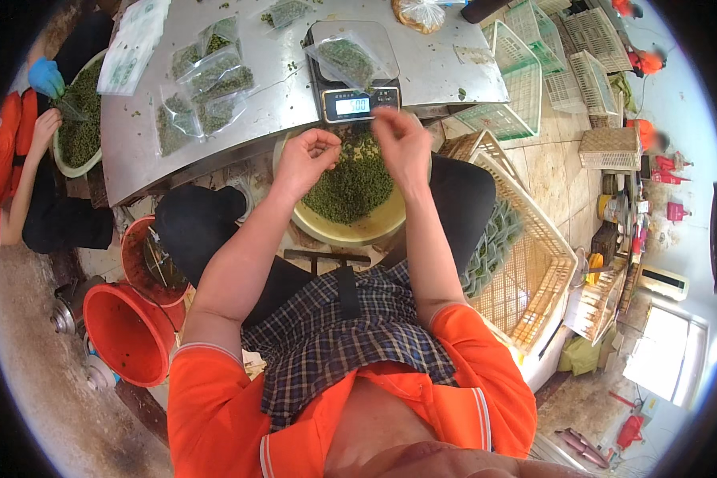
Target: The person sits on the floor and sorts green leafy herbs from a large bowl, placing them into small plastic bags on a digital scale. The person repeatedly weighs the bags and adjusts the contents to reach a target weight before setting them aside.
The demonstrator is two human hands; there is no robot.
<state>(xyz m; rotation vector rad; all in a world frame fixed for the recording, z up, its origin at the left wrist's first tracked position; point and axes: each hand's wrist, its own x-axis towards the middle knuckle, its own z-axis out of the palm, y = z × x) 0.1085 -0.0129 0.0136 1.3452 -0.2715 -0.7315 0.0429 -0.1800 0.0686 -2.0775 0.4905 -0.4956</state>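
Observation:
A wide yellowish basin of small green peppercorn-like berries sits between the knees. Over its left side is my left hand, thumb and fingertips drawn together; whether something small is pinched there I cannot tell. My right hand hovers at the basin's far right, just below the scale's front edge. Its fingers are curled and slightly blurred, and their contents are hidden. On the digital scale, whose display is lit, lies a clear plastic bag of the green berries.
Filled clear bags lie on the metal table, beside a stack of printed empty bags. At left, a co-worker's blue-gloved hand is over another basin. Red buckets and a plastic crate holding bags flank the legs.

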